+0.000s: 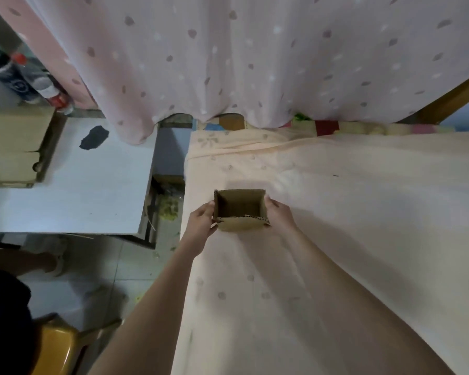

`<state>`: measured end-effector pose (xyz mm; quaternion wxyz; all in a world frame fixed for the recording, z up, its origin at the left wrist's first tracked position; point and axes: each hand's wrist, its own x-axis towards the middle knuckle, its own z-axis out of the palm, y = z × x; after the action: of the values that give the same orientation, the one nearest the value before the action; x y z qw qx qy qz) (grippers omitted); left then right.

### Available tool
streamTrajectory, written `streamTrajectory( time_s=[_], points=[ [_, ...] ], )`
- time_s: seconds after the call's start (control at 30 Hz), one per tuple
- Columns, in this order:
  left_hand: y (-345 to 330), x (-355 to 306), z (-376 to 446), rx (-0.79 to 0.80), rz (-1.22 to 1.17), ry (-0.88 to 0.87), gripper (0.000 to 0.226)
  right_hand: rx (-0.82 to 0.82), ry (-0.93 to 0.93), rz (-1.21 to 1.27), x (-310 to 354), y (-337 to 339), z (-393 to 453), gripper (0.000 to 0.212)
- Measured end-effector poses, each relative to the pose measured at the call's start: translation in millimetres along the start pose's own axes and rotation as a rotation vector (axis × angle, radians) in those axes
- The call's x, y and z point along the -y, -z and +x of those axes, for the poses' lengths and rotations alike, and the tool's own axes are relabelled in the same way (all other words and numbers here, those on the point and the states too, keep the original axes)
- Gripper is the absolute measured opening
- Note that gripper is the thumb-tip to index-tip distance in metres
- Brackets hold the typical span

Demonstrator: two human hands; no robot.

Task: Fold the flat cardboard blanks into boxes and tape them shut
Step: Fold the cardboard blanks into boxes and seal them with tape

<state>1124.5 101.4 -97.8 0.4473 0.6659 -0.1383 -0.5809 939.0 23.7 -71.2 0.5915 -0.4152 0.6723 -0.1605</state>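
While both arms reach forward, I see left hand and right hand fingers grasping the open-topped box sides | box near bed's left edge | inside looks empty.

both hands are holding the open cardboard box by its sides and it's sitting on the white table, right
Not quite. The head view shows the left hand and right hand holding the open box by its sides, but over the peach sheet, not the white table, which stands off to the left.
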Motion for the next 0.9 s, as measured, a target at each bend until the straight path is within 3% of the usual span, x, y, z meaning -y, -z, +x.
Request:
streamTrajectory(
  time_s=[0.23,0.3,0.37,0.43,0.57,0.73,0.9],
  points=[
    [1.7,9.5,6.1,0.027,-0.021,-0.006,0.038,-0.039,0.028,-0.029,-9.9,-4.7,11.4,0.055],
    [0.2,8.5,3.9,-0.035,0.054,-0.024,0.039,-0.046,0.042,-0.113,-6.8,-4.8,7.2,0.05],
    [-3.3,4.2,-1.8,-0.151,0.269,-0.121,0.039,-0.092,0.103,-0.26,-0.1,-1.3,-2.0,0.045],
    [-8.3,-3.0,-11.5,-0.241,0.628,-0.264,0.043,-0.132,0.207,-0.44,5.1,7.0,-17.1,0.045],
    [-29.4,-21.6,-42.4,-0.206,1.176,-0.507,0.048,-0.155,0.409,-0.856,7.3,35.5,-61.7,0.049],
    [-88.0,-30.2,-106.2,-0.051,1.439,-0.653,0.05,-0.292,0.523,-1.15,-2.8,76.4,-128.7,0.042],
    [-159.7,-0.5,-171.0,0.076,1.539,-0.75,0.048,-0.43,0.472,-1.166,-35.4,130.1,-189.9,0.043]
  ],
)
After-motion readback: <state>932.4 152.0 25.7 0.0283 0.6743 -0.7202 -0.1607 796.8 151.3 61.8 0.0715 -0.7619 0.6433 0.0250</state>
